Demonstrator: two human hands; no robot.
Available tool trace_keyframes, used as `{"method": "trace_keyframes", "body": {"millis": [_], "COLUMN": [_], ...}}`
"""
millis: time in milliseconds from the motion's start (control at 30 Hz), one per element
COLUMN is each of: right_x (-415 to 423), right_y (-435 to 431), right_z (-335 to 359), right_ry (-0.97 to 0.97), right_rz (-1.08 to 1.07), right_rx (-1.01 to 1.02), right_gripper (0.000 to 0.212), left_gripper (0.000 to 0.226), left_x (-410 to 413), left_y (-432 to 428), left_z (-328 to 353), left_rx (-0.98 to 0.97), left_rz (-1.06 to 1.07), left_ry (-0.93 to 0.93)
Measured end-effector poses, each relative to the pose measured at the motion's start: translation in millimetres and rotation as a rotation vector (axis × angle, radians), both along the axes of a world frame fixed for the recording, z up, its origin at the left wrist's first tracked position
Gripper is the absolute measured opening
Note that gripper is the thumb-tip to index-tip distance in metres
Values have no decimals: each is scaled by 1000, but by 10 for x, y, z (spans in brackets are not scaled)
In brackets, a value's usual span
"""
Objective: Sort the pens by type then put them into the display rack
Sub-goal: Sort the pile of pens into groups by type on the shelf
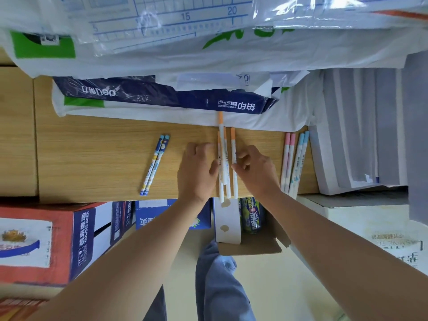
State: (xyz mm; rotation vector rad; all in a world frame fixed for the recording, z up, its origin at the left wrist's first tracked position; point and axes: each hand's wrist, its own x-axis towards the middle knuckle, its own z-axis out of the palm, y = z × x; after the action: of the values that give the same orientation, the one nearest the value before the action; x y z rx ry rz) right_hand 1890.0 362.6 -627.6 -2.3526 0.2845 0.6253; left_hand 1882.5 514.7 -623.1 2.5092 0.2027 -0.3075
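Several white pens with orange caps (222, 144) lie side by side in the middle of the wooden shelf (104, 163), their ends past its front edge. My left hand (198, 169) holds them from the left with thumb and curled fingers. My right hand (256, 169) pinches the rightmost orange pen (233, 144) from the right. Two dark blue patterned pens (154, 164) lie to the left. Two pink-capped pens (287, 158) and two blue-capped pens (300, 158) lie at the right. No display rack is in view.
Plastic-wrapped paper packs (162, 96) and bags crowd the back of the shelf. Stacked white paper (356, 135) stands at the right. Below the shelf edge are a red beer carton (46, 242), blue boxes and an open cardboard box (252, 239) with cans.
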Motion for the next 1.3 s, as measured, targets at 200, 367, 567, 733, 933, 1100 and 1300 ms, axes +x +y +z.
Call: {"method": "trace_keyframes", "body": {"millis": [200, 367, 567, 733, 933, 1100, 1300], "right_x": [71, 82, -13, -173, -210, -216, -362], "right_y": [196, 461, 394, 131, -38, -121, -148], "right_z": [108, 89, 7, 3, -4, 1, 34], "right_ry": [14, -44, -113, -86, -45, -38, 19], "right_rz": [-7, 78, 176, 109, 10, -21, 1], "right_rx": [-80, -131, -103, -64, -49, -31, -54], "right_gripper": [50, 65, 42, 45, 37, 32, 40], "left_gripper": [47, 33, 30, 32, 37, 36, 42], "left_x": [4, -64, -68, 7, 25, -57, -75], "left_y": [471, 606, 365, 118, 27, 101, 97], "left_z": [109, 19, -11, 11, 23, 44, 54], "left_rx": [414, 224, 77, -34, -71, -57, -56], "left_rz": [353, 371, 245, 215, 163, 116, 82], "left_ry": [188, 209, 95, 132, 170, 146, 163]}}
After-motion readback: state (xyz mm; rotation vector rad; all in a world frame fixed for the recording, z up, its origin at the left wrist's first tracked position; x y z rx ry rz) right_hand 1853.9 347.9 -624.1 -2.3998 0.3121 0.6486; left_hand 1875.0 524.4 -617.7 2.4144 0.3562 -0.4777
